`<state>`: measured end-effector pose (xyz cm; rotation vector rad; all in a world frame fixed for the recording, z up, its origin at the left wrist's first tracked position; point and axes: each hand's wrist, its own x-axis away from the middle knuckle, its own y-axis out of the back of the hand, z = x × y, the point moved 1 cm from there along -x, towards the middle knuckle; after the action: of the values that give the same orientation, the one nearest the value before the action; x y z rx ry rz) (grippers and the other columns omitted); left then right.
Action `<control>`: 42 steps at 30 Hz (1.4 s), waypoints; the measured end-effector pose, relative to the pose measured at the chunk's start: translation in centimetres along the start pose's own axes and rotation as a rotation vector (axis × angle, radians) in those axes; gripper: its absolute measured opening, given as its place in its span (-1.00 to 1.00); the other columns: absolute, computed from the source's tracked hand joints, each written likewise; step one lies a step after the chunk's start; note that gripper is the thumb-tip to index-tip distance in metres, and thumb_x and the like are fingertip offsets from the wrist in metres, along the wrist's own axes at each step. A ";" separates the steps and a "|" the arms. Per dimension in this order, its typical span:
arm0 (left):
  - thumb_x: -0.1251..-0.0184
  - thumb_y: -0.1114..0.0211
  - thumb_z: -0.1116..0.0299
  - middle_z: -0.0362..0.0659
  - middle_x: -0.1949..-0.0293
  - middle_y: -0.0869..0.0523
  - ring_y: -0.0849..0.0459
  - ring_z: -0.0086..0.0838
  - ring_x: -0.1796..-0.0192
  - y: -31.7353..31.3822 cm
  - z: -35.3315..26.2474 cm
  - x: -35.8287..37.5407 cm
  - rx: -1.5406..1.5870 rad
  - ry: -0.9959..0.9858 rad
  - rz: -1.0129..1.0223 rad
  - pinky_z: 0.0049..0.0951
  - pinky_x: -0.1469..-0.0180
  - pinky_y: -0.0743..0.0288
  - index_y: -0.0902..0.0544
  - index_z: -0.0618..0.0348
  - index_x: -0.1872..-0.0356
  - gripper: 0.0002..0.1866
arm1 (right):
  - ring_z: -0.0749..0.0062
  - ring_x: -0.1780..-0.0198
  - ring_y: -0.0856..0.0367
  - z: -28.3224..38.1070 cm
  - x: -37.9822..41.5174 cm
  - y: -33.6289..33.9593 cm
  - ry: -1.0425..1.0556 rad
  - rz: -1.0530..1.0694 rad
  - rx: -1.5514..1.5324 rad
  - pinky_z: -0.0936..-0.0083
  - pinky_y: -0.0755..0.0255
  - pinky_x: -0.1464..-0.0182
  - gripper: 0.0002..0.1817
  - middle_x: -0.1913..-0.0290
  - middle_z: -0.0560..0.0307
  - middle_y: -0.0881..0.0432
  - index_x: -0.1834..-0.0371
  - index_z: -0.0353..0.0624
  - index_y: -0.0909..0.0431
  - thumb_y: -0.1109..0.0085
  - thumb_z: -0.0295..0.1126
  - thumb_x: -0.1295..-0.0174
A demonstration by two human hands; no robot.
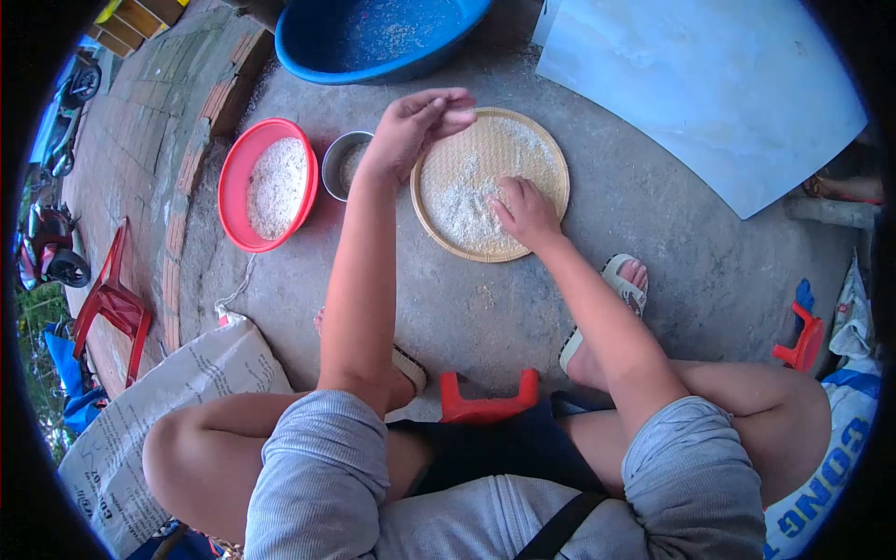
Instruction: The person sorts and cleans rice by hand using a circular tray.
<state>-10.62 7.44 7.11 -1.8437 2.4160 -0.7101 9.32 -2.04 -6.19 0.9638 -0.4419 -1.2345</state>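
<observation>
A round woven tray [566, 177] lies on the ground in front of me, with pale, rice-like grain [464, 210] spread over it, thickest at the lower left. My right hand [530, 217] is low over the tray, fingers bent and thumb apart, its fingertips at the grain. Higher up, my left hand [420, 129] is raised by the tray's upper left rim. Its fingers are bent together against the thumb; whatever they may hold is hidden. Left of the tray stand a metal pot [332, 170], partly behind my left forearm, and a red basin [227, 201] containing whitish grain.
A large blue tub [308, 61] stands beyond the tray. A pale sheet or board [691, 84] is at the upper right. Red stools [490, 408] stand around me. A printed sack [187, 401] lies left, another [831, 476] right. A brick edge [191, 168] runs along the left.
</observation>
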 end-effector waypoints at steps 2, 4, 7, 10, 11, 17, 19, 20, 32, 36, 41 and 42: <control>-0.43 0.10 0.43 0.07 0.10 -0.64 -0.68 -0.38 0.12 -1.1 -0.9 0.3 0.019 -0.023 0.057 -0.48 0.04 -0.60 -0.43 0.46 -0.05 -0.68 | 0.12 0.06 -0.48 0.0 0.5 0.0 0.017 0.030 0.023 0.22 -0.41 0.06 -0.63 0.13 0.02 -0.48 0.05 -0.14 -0.39 -0.12 -0.19 -0.14; -0.45 0.10 0.36 0.05 0.12 -0.65 -0.69 -0.39 0.11 -1.8 -1.1 0.4 0.245 -0.021 0.051 -0.56 0.12 -0.63 -0.42 0.45 -0.08 -0.64 | 0.16 0.09 -0.48 0.3 1.0 0.0 0.032 0.118 0.106 0.25 -0.41 0.07 -0.67 0.17 0.06 -0.46 0.11 -0.14 -0.42 -0.12 -0.20 -0.15; -0.46 0.09 0.20 -0.04 0.33 -0.70 -0.70 -0.54 0.44 -0.5 0.4 0.3 0.424 0.004 0.069 -0.70 0.51 -0.57 -0.51 0.41 0.05 -0.59 | 0.18 0.12 -0.47 0.0 1.1 -0.5 0.090 0.077 0.063 0.27 -0.41 0.09 -0.73 0.21 0.08 -0.43 0.17 -0.13 -0.43 -0.12 -0.23 -0.15; -0.42 0.13 0.00 -0.22 0.65 -0.49 -0.31 -0.65 0.74 -0.1 2.5 0.0 0.476 0.077 0.008 -0.71 0.74 -0.18 -0.53 0.20 0.35 -0.54 | 0.18 0.11 -0.45 -0.3 1.3 -0.9 0.090 0.074 0.050 0.28 -0.40 0.08 -0.78 0.22 0.08 -0.43 0.22 -0.14 -0.43 -0.11 -0.26 -0.16; -0.41 0.14 -0.09 -0.30 0.81 -0.39 -0.12 -0.70 0.89 0.0 3.2 -0.1 0.503 0.113 -0.026 -0.71 0.85 0.02 -0.54 0.09 0.50 -0.48 | 0.18 0.11 -0.45 -0.3 1.4 -1.0 0.089 0.074 0.049 0.28 -0.40 0.08 -0.78 0.22 0.08 -0.43 0.22 -0.14 -0.43 -0.11 -0.26 -0.16; -0.40 0.25 -0.17 -0.34 0.90 -0.09 0.01 -0.63 0.89 1.1 7.2 -0.2 0.688 0.187 0.029 -0.61 0.82 0.12 -0.23 0.00 0.78 -0.39 | 0.18 0.10 -0.45 -0.8 1.3 -1.8 0.056 0.062 0.033 0.27 -0.39 0.07 -0.83 0.23 0.07 -0.44 0.28 -0.15 -0.41 -0.07 -0.30 -0.18; -0.46 0.36 -0.09 -0.31 0.90 -0.03 0.05 -0.56 0.86 1.6 8.8 -0.1 0.694 0.218 -0.014 -0.53 0.76 0.14 -0.14 0.00 0.84 -0.37 | 0.17 0.10 -0.44 -0.6 1.2 -1.5 0.037 0.088 0.068 0.28 -0.39 0.07 -0.85 0.24 0.07 -0.43 0.29 -0.15 -0.40 -0.05 -0.32 -0.18; -0.46 0.36 -0.09 -0.31 0.90 -0.03 0.05 -0.56 0.86 1.7 9.5 0.1 0.695 0.217 -0.013 -0.53 0.76 0.14 -0.14 0.00 0.84 -0.37 | 0.17 0.10 -0.44 -0.6 1.2 -1.4 0.037 0.088 0.069 0.28 -0.39 0.07 -0.85 0.24 0.07 -0.43 0.29 -0.15 -0.40 -0.05 -0.32 -0.18; -0.45 0.17 0.08 -0.35 0.76 -0.01 0.09 -0.58 0.73 3.7 13.2 1.6 0.666 0.356 -0.294 -0.51 0.68 0.17 -0.14 -0.01 0.80 -0.46 | 0.05 0.10 -0.44 -0.5 1.0 -1.4 -0.062 0.027 0.054 0.20 -0.36 0.10 -0.87 0.20 0.00 -0.42 0.25 -0.17 -0.34 0.01 -0.37 -0.22; -0.46 0.17 0.08 -0.36 0.76 0.00 0.08 -0.59 0.73 3.2 13.7 1.6 0.620 0.375 -0.299 -0.52 0.68 0.15 -0.21 0.00 0.74 -0.51 | 0.03 0.15 -0.44 0.1 -0.2 -1.1 -0.221 -0.080 -0.104 0.20 -0.36 0.12 -0.88 0.24 -0.04 -0.40 0.29 -0.19 -0.33 0.03 -0.38 -0.22; -0.48 0.26 0.13 -0.12 0.34 -0.67 -0.66 -0.42 0.30 3.6 15.8 1.2 0.618 0.443 -0.183 -0.47 0.21 -0.58 -0.54 0.24 0.24 -0.55 | 0.03 0.16 -0.44 3.8 -3.6 0.2 -0.057 -0.251 -0.308 0.22 -0.34 0.09 -0.90 0.23 -0.05 -0.43 0.29 -0.21 -0.38 0.02 -0.42 -0.20; -0.48 0.26 0.13 -0.12 0.34 -0.67 -0.66 -0.42 0.30 3.0 15.3 1.3 0.618 0.442 -0.181 -0.47 0.21 -0.58 -0.54 0.24 0.24 -0.55 | 0.03 0.16 -0.44 4.4 -4.2 0.5 -0.056 -0.252 -0.306 0.22 -0.34 0.09 -0.90 0.23 -0.05 -0.43 0.29 -0.21 -0.38 0.02 -0.42 -0.20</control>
<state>-9.41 1.70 -7.35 -1.7657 1.8758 -1.7950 4.99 0.25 -2.55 0.7382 -0.1684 -1.5097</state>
